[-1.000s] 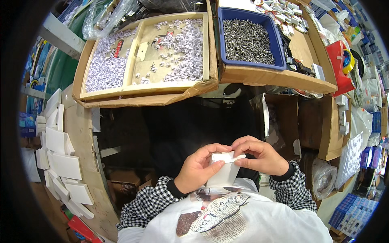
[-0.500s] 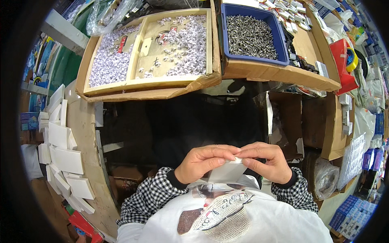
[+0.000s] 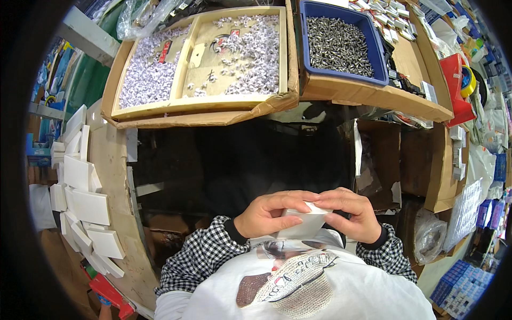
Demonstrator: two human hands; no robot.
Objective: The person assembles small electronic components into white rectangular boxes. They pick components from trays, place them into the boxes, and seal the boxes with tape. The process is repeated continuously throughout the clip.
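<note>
Between both hands, close to the chest, the white box (image 3: pixel 301 224) is pinched by left hand (image 3: pixel 266 213) and right hand (image 3: pixel 352 213), seemingly mid-fold, with finished boxes (image 3: pixel 80 202) stacked far left.
</note>
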